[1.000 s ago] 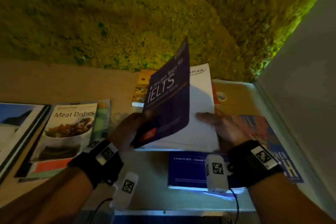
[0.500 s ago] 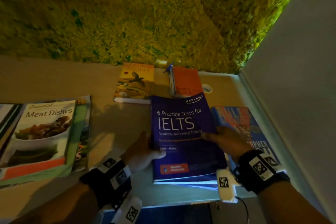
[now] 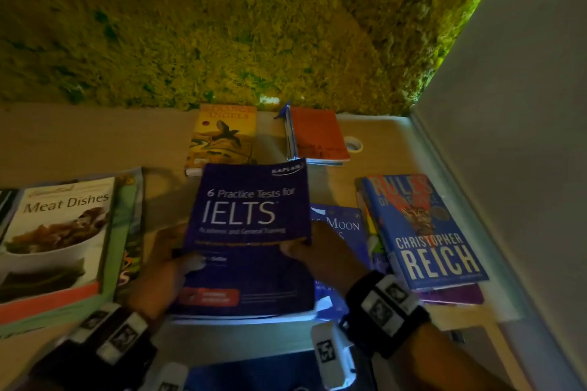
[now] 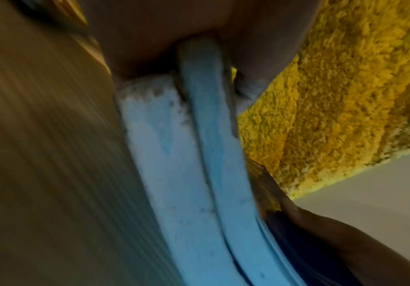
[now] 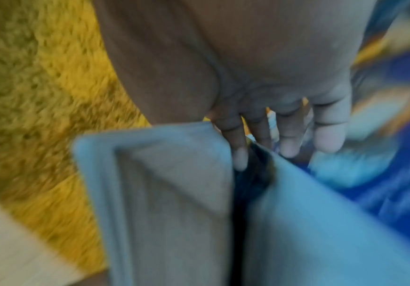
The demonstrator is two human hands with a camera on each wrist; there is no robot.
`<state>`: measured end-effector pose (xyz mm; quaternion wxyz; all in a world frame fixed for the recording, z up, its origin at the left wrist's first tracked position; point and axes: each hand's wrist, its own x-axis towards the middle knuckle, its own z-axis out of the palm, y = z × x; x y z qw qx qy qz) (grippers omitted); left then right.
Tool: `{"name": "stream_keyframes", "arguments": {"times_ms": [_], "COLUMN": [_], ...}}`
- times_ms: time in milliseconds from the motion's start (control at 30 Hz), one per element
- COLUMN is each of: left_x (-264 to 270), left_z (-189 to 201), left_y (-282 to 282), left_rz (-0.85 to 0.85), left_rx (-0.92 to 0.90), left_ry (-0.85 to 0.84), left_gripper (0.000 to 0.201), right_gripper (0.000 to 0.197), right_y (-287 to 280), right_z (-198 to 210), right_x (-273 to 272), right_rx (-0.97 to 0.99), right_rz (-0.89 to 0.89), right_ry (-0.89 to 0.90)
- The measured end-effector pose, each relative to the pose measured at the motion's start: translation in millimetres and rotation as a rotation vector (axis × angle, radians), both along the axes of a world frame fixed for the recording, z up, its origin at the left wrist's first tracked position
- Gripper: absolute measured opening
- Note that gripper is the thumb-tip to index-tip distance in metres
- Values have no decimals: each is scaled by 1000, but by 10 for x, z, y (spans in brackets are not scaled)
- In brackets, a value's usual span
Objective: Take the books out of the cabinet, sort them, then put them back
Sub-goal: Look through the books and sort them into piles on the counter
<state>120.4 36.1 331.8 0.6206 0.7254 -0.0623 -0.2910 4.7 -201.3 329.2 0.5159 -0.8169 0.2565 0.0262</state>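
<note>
A purple "6 Practice Tests for IELTS" book (image 3: 251,232) sits closed in the middle of the wooden top (image 3: 79,136), held by both hands. My left hand (image 3: 165,267) grips its left edge, thumb on the cover. My right hand (image 3: 324,254) grips the right edge, thumb on top and fingers (image 5: 289,139) tucked under. Blue-lit page edges (image 4: 199,154) fill the left wrist view below my left hand (image 4: 150,38). The right wrist view shows two page blocks (image 5: 164,183), blurred. Another book's edge (image 3: 244,317) shows beneath the purple one.
A "Meat Dishes" cookbook (image 3: 57,232) tops a pile at left. A yellow bird-cover book (image 3: 225,133) and an orange book (image 3: 317,133) lie at the back, beside a tape roll (image 3: 353,144). A blue "Moon" book (image 3: 343,232) and a Christopher Reich book (image 3: 422,232) lie right. Moss wall (image 3: 254,25) behind.
The raised purple cover came down and the book closed. Both hands then took its sides and shifted it left, uncovering the blue "Moon" book.
</note>
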Motion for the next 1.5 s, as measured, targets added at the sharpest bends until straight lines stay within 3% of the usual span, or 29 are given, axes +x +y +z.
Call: {"name": "stream_keyframes", "arguments": {"times_ms": [67,100,167,267,367,467,533,600,667,700,767,800,967,1067,1133,1200,1267,1367,1500], "left_x": [96,141,240,318,299,296,254,100,-123,-218,-368,-431,-639,-769,-825,-870,-898,-996,-1071], "left_z": [52,47,36,3,4,-84,-83,1,127,154,206,232,240,230,194,158,96,109,106], "left_y": [277,393,518,572,561,500,347,84,-212,-357,-667,-838,-1706,-2206,-2458,-2630,-2750,-2851,-2848], "left_rz": [-36,-54,-85,-140,-185,-225,-231,-309,-458,-532,-654,-689,-756,-766,-740,-702,-628,-507,-369], "left_rx": [59,94,187,273,327,492,641,575,381,316,229,185,70,51,77,103,87,23,-58], "left_ry": [-9,-31,-79,-216,-301,-488,-663,-713,-703,-690,-614,-536,-104,-2,68,107,182,251,345], "left_gripper": [70,76,73,73,67,92,100,90,80,77,73,72,66,47,48,31,8,18,30], "right_gripper": [54,60,75,94,88,79,75,68,59,48,9,6,17,28,37,52,68,57,12], "right_y": [214,314,415,396,428,493,406,229,36,-88,-359,-520,-1256,-1608,-1762,-1900,-1946,-2030,-2111], "right_z": [-110,-155,-278,-416,-274,-162,-130,-177,-139,-119,-44,14,357,299,172,-23,-29,1,50], "right_x": [154,209,254,262,209,190,171,86,-67,-160,-342,-435,-900,-1133,-1236,-1331,-1399,-1443,-1447], "right_rx": [-103,-201,-392,-491,-564,-630,-559,-361,-293,-289,-263,-281,-380,-427,-476,-490,-391,-252,-94], "right_rz": [106,164,200,182,222,294,263,152,47,-1,-105,-179,-433,-454,-452,-446,-480,-500,-497], "right_ry": [64,123,216,212,275,314,257,173,86,37,-28,-49,-100,29,157,219,165,205,166]}}
